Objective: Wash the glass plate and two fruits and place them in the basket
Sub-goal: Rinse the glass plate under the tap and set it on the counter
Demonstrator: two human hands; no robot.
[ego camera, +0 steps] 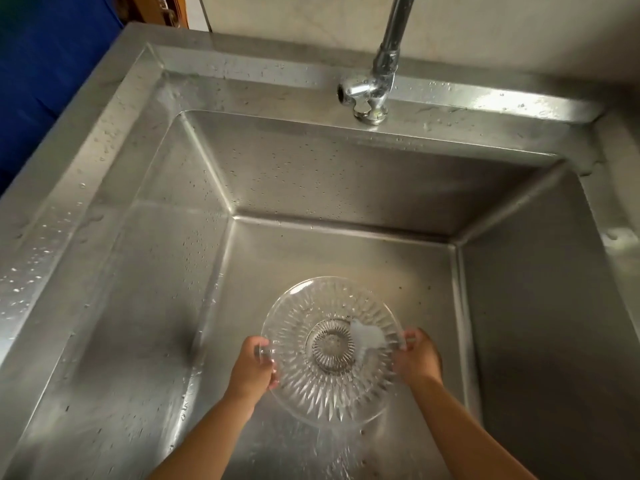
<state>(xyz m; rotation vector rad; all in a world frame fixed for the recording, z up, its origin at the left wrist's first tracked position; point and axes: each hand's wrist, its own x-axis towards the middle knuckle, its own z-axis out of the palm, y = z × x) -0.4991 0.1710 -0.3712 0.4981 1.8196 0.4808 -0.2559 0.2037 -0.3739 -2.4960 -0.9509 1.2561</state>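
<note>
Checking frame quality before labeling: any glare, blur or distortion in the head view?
Head view: wide-angle bend in the sink edges; bright glare on the rim at back right and on the tap; glass plate transparent, slightly soft; motion blur below it; left hand and right hand sharp enough.

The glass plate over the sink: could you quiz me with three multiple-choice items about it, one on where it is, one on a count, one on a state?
1. Where is the glass plate?
A. Held over the sink basin
B. Lying on the sink's rim
C. Leaning against the wall

2. How many hands hold it?
A. None
B. One
C. Two

3. What is on the plate?
A. Two fruits
B. Water splashing on it
C. A sponge

Answers:
1 A, it hangs above the basin floor.
2 C, the left hand and right hand grip opposite edges.
3 B, a white splash shows right of its centre, and water runs off its near edge.
</note>
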